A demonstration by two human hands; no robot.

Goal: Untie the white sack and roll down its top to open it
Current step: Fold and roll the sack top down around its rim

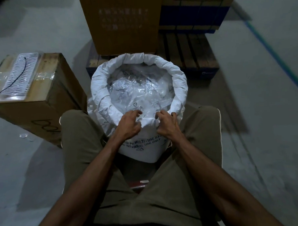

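Note:
The white sack stands upright on the floor between my knees, with black print on its near side. Its top is open and rolled into a thick cuff around the mouth. Clear plastic packets fill the inside. My left hand rests on the near part of the cuff, fingers curled over the fabric edge. My right hand grips the same near edge a little to the right, fingers hooked into the rolled fabric.
A cardboard box with a clear plastic pack and a black cable tie on top sits at the left. A tall brown carton and a blue-banded carton stand on a wooden pallet behind the sack. Grey floor lies to the right.

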